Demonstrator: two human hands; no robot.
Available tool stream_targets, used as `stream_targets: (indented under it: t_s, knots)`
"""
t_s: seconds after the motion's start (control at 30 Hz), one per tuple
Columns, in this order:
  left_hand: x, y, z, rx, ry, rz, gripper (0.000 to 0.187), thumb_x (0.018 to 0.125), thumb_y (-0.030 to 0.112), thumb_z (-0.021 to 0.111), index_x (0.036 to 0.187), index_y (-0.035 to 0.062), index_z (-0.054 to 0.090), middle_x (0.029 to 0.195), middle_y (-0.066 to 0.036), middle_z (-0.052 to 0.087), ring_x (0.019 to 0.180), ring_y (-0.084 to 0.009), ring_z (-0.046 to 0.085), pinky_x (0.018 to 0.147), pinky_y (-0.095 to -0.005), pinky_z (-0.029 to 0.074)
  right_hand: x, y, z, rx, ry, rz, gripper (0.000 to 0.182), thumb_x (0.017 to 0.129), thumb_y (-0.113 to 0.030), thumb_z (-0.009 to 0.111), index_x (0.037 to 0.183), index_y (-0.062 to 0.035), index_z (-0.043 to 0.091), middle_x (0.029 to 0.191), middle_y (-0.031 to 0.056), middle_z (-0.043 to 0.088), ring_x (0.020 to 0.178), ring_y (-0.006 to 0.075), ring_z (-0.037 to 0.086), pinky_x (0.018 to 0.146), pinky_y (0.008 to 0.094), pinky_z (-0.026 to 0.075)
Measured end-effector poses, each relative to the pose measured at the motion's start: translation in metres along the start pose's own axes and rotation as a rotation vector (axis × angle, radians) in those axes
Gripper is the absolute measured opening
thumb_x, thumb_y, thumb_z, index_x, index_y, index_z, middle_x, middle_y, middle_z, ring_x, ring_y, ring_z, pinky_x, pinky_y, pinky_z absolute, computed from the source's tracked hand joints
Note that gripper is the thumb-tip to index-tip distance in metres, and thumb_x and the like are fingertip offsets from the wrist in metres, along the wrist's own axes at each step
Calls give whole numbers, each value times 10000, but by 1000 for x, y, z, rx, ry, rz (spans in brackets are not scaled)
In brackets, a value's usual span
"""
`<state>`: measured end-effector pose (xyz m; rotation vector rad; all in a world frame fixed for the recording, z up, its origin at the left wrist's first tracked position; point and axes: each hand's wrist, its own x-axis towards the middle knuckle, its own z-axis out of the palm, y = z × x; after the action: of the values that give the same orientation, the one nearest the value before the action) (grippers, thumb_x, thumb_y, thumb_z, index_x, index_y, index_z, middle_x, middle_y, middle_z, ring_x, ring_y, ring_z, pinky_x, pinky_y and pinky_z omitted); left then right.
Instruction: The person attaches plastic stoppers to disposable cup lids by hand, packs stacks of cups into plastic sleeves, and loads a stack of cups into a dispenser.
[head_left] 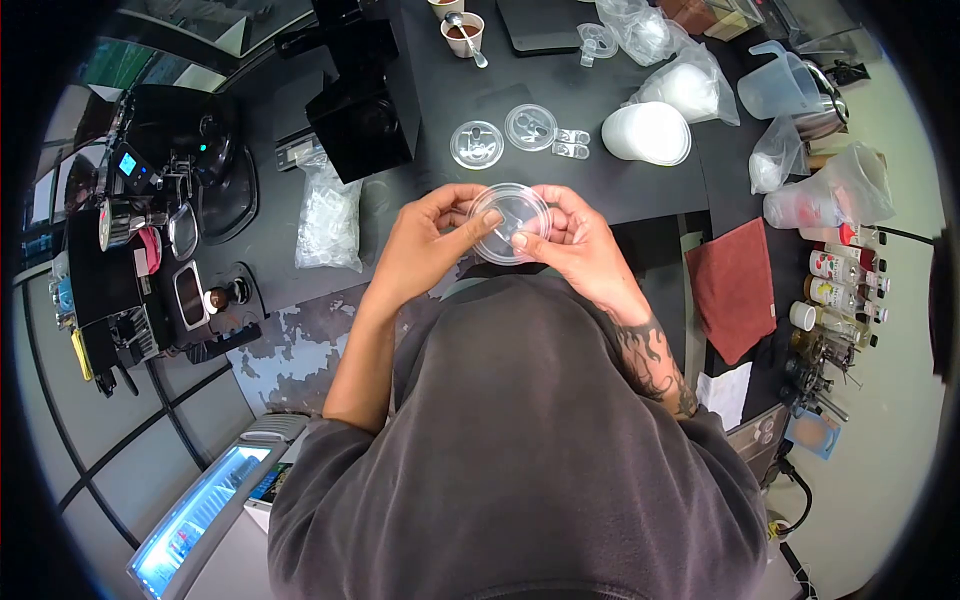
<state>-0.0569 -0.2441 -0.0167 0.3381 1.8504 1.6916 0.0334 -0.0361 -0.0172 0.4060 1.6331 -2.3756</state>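
In front of my chest, just past the table's near edge, I hold a clear round plastic lid [512, 200]. My left hand [432, 240] grips its left side, thumb across the face. My right hand [583, 252] pinches the right side, its thumb also on the face. Beyond my hands, two similar clear lids [477, 146] lie flat on the black table [575, 190]. Beside them are small clear plastic pieces [571, 144]. A stack of white round containers or lids [645, 133] lies to the right.
A bag of clear plastic pieces [328, 215] lies left of my hands, near a black machine [362, 120]. Paper cups, one with a spoon [463, 35], stand at the back. A brown cloth [731, 290], a measuring jug [778, 85] and several bottles [835, 265] are right.
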Motion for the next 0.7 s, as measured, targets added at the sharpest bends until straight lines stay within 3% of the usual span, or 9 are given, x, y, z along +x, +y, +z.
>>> stream_targets:
  t_s: [0.2,0.4,0.5,0.7]
  knots:
    - [-4,7,-3,-176,-25,-171,361,1035,276,684,1265,-1,680,1034,-46,738,912,-90,689,744,-271,597,-3,-5,0,46,-23,54,494,947,-49,761,1368,13,511,1048,78,720,922,116,696,846,291,612]
    - [-3,0,-7,-167,-48,-175,404,1009,303,726,1248,-20,687,1020,-51,743,855,-74,694,714,-232,584,-2,-11,-1,18,-43,59,533,951,-55,758,1413,-2,499,1052,77,725,935,115,693,836,288,602]
    - [-3,4,-6,-181,-35,-203,379,1009,288,726,1236,-13,688,1021,-47,743,859,-77,697,718,-235,588,0,-8,-3,-26,-46,51,608,947,-59,762,1472,-12,459,1115,96,703,959,120,690,834,287,602]
    - [4,2,8,-348,24,-189,352,1023,244,704,1275,6,650,1063,-44,735,939,-88,693,786,-250,593,-6,-6,-8,-224,147,-166,817,902,-134,825,1563,-23,357,1339,151,568,1069,184,672,878,322,611]
